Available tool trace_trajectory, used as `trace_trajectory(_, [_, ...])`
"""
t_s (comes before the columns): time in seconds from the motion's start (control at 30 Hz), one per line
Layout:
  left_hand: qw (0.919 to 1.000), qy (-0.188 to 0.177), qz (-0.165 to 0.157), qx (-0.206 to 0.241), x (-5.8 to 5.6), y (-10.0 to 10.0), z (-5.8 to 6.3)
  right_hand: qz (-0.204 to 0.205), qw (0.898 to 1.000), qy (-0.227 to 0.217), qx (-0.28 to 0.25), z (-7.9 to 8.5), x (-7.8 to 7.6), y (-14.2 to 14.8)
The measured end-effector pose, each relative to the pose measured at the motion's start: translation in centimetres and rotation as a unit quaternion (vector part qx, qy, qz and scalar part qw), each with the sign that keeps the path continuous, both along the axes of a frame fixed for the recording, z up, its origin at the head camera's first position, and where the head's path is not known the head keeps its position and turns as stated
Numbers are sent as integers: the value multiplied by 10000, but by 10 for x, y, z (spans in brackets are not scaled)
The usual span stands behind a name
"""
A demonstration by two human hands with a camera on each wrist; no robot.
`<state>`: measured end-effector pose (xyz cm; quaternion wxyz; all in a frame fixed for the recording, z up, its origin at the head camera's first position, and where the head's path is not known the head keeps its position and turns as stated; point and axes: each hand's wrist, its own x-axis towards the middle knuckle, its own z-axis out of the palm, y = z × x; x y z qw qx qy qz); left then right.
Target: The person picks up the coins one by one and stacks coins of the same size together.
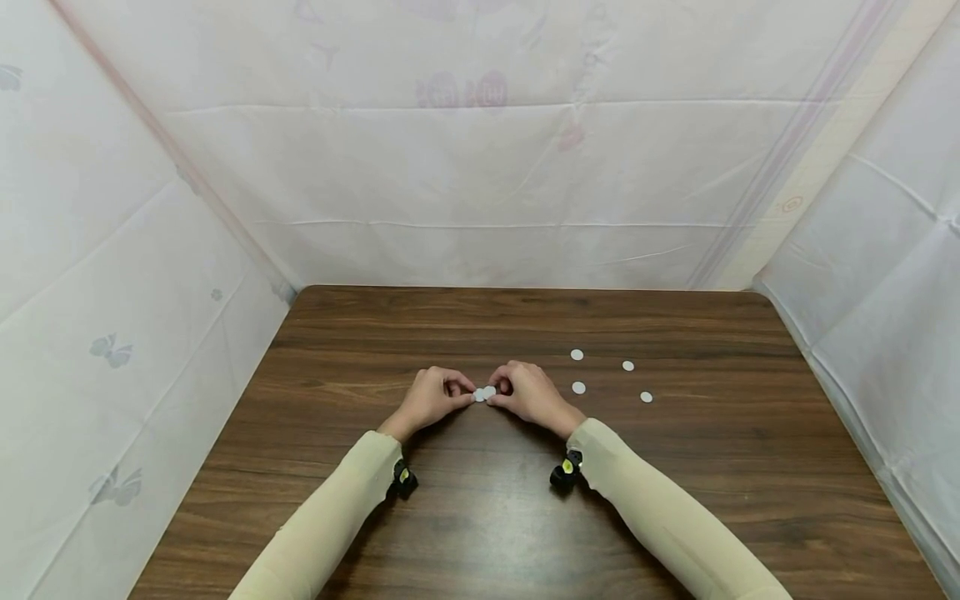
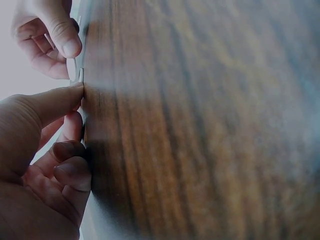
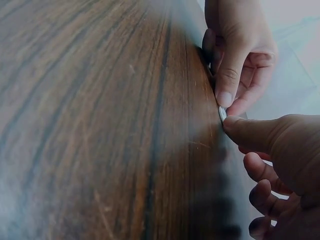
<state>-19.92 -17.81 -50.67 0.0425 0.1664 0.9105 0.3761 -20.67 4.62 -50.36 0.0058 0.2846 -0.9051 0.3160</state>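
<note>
Pale sleeves (image 1: 322,525) reach in from the bottom edge, a black device (image 1: 406,481) at each wrist. The left hand (image 1: 429,396) has its grip closed to a thin pinch on a white disc (image 1: 479,396); the right hand (image 1: 531,392) pinches a second disc (image 1: 491,392) likewise. Both discs are close to the desk (image 1: 480,533), between the hands; touching or overlapping, I cannot tell. Rightward, 4 loose discs (image 1: 578,387) lie apart. Pale cloth (image 1: 480,183) hangs beyond.

Faint print (image 1: 492,89) on white sheeting (image 1: 450,171) — nothing legible
</note>
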Motion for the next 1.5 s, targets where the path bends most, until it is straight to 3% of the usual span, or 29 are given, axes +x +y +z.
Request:
trace_trajectory(0.33, [10000, -22, -8, 7, 0, 1, 0, 44, 9999, 78, 75, -1, 0, -6])
trace_trajectory(1.5, [10000, 17, -29, -4, 1, 1, 2, 114, 9994, -262, 200, -2, -4, -12])
